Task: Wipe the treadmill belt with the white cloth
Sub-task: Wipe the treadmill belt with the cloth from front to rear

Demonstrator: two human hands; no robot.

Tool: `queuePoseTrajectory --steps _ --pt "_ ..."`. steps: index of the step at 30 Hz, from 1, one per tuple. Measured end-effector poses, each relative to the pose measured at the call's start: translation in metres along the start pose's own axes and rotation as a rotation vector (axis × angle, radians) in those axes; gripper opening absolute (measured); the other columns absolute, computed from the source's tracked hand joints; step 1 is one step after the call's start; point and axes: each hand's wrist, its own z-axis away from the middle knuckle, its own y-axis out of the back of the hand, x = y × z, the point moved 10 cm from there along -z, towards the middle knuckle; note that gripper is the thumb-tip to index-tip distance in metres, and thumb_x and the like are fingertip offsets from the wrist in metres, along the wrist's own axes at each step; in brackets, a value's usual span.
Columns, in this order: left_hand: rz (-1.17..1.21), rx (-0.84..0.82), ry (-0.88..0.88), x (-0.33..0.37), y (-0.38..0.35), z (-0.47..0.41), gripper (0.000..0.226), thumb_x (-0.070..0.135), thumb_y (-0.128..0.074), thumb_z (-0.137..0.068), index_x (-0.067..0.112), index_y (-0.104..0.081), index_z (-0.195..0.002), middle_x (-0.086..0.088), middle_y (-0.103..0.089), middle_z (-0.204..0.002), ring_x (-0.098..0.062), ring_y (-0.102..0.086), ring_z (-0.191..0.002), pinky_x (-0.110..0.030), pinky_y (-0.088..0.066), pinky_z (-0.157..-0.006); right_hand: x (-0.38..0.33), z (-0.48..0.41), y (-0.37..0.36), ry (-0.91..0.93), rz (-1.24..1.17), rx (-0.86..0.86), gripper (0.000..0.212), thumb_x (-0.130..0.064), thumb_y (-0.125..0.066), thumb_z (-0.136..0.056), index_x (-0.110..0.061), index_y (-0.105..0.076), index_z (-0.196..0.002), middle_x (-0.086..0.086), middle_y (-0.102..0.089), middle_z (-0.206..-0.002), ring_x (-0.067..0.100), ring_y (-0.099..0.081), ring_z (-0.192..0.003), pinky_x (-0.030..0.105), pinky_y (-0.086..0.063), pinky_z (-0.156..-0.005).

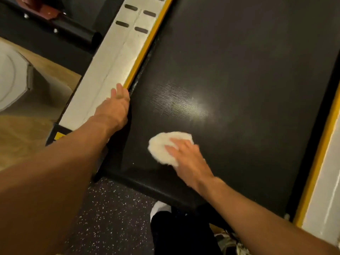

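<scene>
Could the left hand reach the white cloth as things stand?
Probably yes. The left hand rests at the side rail's edge, and only bare belt lies between it and the white cloth, which the right hand presses down.

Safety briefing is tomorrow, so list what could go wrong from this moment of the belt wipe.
1. The left hand braces on the side rail right beside the treadmill belt. If the belt shifted, fingers might get pinched at that edge.
2. The right hand only presses the white cloth with flat fingers, so the cloth could slide out mid-stroke.
3. Pale grit along that edge may get smeared onto the belt.
</scene>
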Motion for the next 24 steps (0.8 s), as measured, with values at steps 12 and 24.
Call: queuePoseTrajectory --steps 12,24 --pt "-0.012 0.001 0.080 0.044 0.011 0.017 0.081 0.025 -0.053 -0.094 0.006 0.001 -0.152 -0.022 0.007 -0.158 -0.038 -0.005 -0.146 -0.050 -0.023 -0.113 0.059 0.000 0.033 -0.310 0.006 0.005 0.055 -0.014 -0.060 -0.090 -0.014 -0.045 -0.142 0.014 -0.036 -0.150 0.035 -0.033 -0.138 0.041 -0.031 -0.110" --pt "-0.073 -0.245 -0.138 0.149 -0.026 0.018 0.131 0.018 -0.083 -0.071 0.037 0.023 -0.147 -0.027 0.014 -0.155 -0.050 0.003 -0.142 -0.060 -0.019 -0.110 0.143 0.049 0.049 -0.593 0.007 0.256 0.037 -0.021 -0.061 -0.085 -0.038 -0.065 -0.117 -0.006 -0.052 -0.138 0.030 -0.046 -0.119 0.038 -0.041 -0.094"
